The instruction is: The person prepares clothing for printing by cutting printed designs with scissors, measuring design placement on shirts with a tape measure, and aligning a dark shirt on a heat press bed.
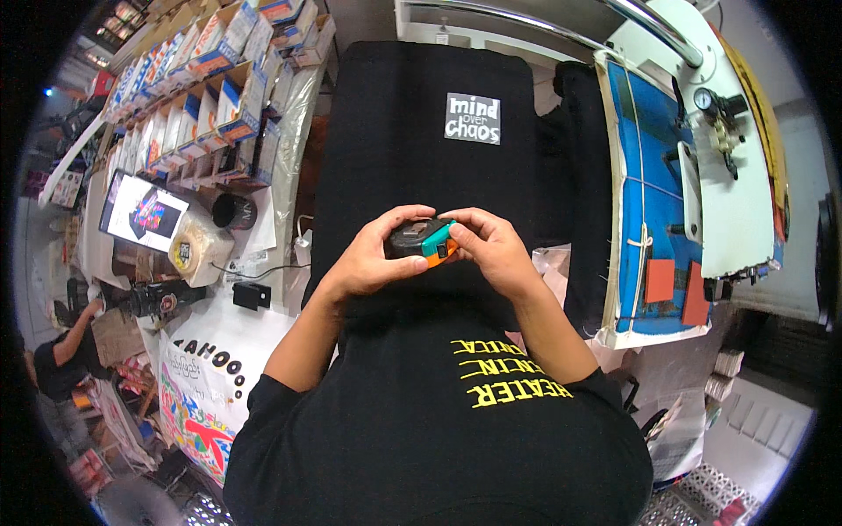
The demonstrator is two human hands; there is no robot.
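Observation:
A tape measure (438, 243) with a black body and teal and orange parts is held level in front of my chest. My left hand (367, 259) wraps round its black side, thumb along the near edge. On the teal end, my right hand (498, 254) grips with thumb and fingers. No blade is seen drawn out. Beneath and beyond my hands lies a black garment (395, 131), spread flat. A grey square transfer with white lettering (474, 118) sits on its upper right part.
Rows of cardboard boxes (202, 96) fill the left shelf, above a phone (145, 210), a black cup (234, 211) and a wide roll (197, 247). Right of the garment stands a machine with a blue bed (649, 193) and a pressure gauge (704, 98). Another person (61, 351) is at the far left.

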